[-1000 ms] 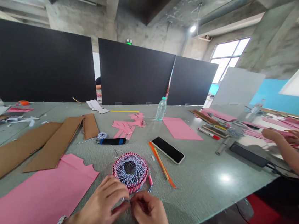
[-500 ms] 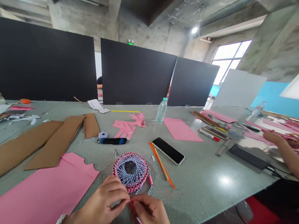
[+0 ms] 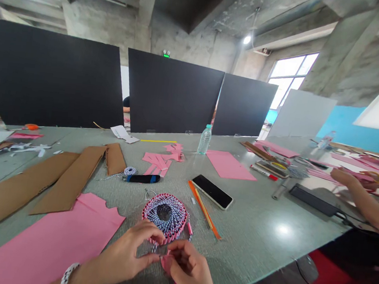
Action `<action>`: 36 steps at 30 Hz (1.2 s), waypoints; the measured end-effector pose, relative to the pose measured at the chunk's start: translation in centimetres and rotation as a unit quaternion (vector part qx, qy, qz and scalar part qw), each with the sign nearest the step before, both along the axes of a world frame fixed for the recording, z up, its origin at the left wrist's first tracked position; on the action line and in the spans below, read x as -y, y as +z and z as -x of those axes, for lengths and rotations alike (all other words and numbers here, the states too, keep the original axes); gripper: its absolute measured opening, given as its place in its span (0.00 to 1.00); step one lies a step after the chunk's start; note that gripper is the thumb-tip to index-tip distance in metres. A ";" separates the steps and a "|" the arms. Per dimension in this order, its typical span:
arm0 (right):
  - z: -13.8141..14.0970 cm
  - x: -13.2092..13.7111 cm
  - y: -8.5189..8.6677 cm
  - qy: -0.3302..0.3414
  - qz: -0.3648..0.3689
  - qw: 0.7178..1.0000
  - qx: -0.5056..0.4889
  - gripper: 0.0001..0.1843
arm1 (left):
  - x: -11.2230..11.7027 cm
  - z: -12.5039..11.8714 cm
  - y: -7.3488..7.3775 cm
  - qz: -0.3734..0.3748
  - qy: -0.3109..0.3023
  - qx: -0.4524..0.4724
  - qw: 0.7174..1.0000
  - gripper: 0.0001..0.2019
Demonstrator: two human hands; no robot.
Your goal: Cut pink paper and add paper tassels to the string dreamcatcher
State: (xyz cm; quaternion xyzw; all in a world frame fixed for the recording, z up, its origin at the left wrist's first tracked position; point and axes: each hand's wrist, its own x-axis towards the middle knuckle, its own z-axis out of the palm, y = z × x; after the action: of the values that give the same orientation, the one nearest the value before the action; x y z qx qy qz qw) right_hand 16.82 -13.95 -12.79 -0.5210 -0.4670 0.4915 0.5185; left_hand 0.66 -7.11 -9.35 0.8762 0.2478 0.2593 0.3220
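Closest to us, our left hand (image 3: 124, 248), a beaded bracelet (image 3: 66, 277) at its wrist, and our right hand (image 3: 189, 273) work almost fingertip to fingertip. The left grip looks clenched in a pinch on a twisted blue-and-white cord (image 3: 154, 247), and the right grip curls around a pink paper strip (image 3: 167, 264) that hangs down toward the table's edge. Just beyond them, a ring of folded pink paper (image 3: 164, 216) laced with the same cord lies flat on the table (image 3: 250, 239). Pinching close to the folds, with little free cord, seems the sound way to keep the strand taut and the pleats even. To our left lie a pink sheet (image 3: 50, 240) and cardboard strips (image 3: 67, 179); ahead are a cord spool (image 3: 130, 171), a smartphone (image 3: 212, 191) and orange strips (image 3: 204, 216). Farther off stand a water bottle (image 3: 204, 139) and, at right, a co-worker's hands (image 3: 341, 177) over pink paper, with black panels (image 3: 170, 92) beyond.
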 end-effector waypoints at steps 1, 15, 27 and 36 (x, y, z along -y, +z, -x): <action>0.0 0.0 0.1 -0.002 0.001 1.000 0.006 0.10 | 0.0 0.1 0.2 -0.008 -0.006 -0.014 1.000 0.11; 0.3 0.0 0.1 0.021 0.000 0.997 0.076 0.08 | 0.1 -0.2 -0.5 -0.106 -0.057 -0.060 0.991 0.05; 0.1 0.2 0.4 0.002 -0.065 0.983 0.173 0.11 | 0.3 -0.7 -1.8 0.025 0.011 0.034 0.999 0.06; 0.4 -0.1 0.7 0.024 -0.018 0.998 0.062 0.09 | 0.7 -0.8 -1.4 0.013 0.004 0.127 0.992 0.06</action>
State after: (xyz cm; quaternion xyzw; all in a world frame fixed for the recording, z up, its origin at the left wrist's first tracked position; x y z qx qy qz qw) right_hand 16.40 -13.83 -12.13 -0.5291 -0.5196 0.4623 0.4862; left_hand 1.50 -7.79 -10.72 0.8306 0.2120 0.3669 0.3614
